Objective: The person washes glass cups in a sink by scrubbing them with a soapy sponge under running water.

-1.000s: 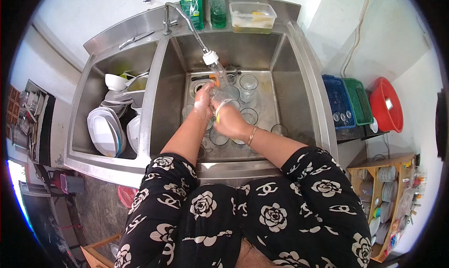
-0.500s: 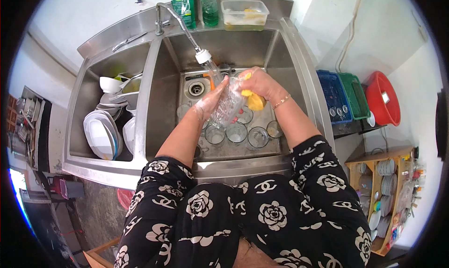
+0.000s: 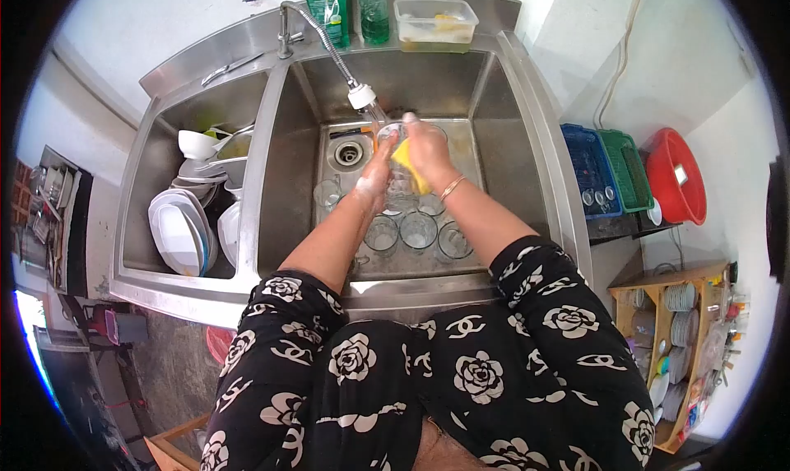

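Observation:
My left hand point(image 3: 376, 179) grips a clear glass vessel point(image 3: 401, 198) over the large sink basin; its exact shape is partly hidden. My right hand point(image 3: 428, 148) is closed on a yellow sponge point(image 3: 408, 160) and presses it against the glass from the right. Both hands are just below the white faucet head point(image 3: 360, 97). Under them, several clear glasses, including one glass point(image 3: 419, 230) near the front, stand on the floor of the basin point(image 3: 510, 199).
The left basin holds stacked white dishes point(image 3: 177, 234) and a white bowl point(image 3: 197, 144). Behind stand a green pouch point(image 3: 328, 14), a bottle point(image 3: 373, 18) and a plastic tub point(image 3: 436, 35). At right are a blue crate point(image 3: 591, 183), a green basket point(image 3: 629, 183) and a red basin point(image 3: 677, 175).
My right hand has moved left and turned, bringing the sponge nearer my left hand. The glass vessel, tilted in clear view before, is now mostly covered by my hands.

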Tool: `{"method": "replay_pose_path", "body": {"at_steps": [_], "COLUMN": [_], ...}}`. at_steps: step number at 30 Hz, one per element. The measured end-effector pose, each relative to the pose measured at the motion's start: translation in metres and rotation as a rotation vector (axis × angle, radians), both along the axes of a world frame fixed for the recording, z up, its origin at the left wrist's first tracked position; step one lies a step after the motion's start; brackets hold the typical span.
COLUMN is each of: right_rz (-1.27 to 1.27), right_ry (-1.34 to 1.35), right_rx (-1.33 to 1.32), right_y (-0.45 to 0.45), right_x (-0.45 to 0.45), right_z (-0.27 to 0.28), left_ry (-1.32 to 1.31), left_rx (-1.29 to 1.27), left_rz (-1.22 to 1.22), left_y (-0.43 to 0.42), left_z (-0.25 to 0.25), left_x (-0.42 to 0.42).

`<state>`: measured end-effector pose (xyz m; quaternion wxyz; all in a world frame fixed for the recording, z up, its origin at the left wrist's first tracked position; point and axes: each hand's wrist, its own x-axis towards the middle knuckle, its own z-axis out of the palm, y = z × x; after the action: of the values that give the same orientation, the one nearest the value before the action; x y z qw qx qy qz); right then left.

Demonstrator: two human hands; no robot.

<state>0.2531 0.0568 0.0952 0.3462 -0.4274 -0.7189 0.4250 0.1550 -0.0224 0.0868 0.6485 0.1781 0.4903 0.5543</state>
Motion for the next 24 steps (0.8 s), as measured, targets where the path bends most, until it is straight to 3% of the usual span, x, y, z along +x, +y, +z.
{"method": "replay_pose_path", "body": {"at_steps": [1, 2, 6, 8, 10, 11, 13, 15, 16, 18, 19, 21, 23, 24], "right_rz": [0.055, 0.063, -0.047, 0.022, 0.163, 0.235, 0.128, 0.016, 0.031, 0.080, 0.100, -0.065, -0.234, -0.154], "right_ry": [0.021, -0.159, -0.246, -0.291, -0.213, -0.179, -0.123, -0.060, -0.223, -0.059, 0.025, 0.101, 0.039, 0.085], "right_rx": [-0.327, -0.186, 0.561, 0.814, 0.613, 0.516, 0.660, 0.807, 0.985, 0.913, 0.883, 0.479, 0.003, -0.116], "right_y": [0.007, -0.002, -0.081, -0.104, -0.077, -0.067, -0.080, -0.096, -0.102, -0.077, -0.062, -0.039, -0.009, 0.005], "right_x": [0.007, 0.012, 0.003, 0.004, 0.010, 0.012, 0.005, -0.002, 0.006, 0.004, -0.001, -0.004, -0.002, 0.005], "right_z": [0.000, 0.013, 0.016, 0.038, 0.043, 0.045, 0.046, 0.051, 0.064, 0.035, 0.022, 0.017, 0.014, 0.011], "left_ry": [-0.043, 0.003, -0.324, -0.425, -0.352, -0.382, -0.445, -0.569, -0.668, -0.859, -0.704, -0.392, -0.366, -0.348], "left_rx": [-0.060, -0.083, 0.209, 0.239, 0.467, 0.344, 0.085, 0.279, 0.387, 0.591, 0.394, 0.005, 0.015, 0.024], "left_rz": [0.000, 0.014, 0.165, 0.149, 0.059, 0.142, 0.303, 0.163, 0.072, -0.119, -0.008, 0.202, -0.028, -0.139], "left_y": [-0.001, 0.000, 0.023, -0.001, 0.049, 0.035, 0.005, 0.012, 0.014, 0.011, 0.009, 0.003, 0.000, -0.001], "left_z": [0.001, -0.001, -0.057, -0.007, -0.137, -0.086, 0.003, -0.028, -0.042, -0.057, -0.039, 0.010, 0.006, 0.005], "left_x": [0.005, 0.006, -0.013, 0.000, -0.043, -0.032, -0.006, -0.018, -0.024, -0.027, -0.026, -0.018, -0.015, -0.015]}}
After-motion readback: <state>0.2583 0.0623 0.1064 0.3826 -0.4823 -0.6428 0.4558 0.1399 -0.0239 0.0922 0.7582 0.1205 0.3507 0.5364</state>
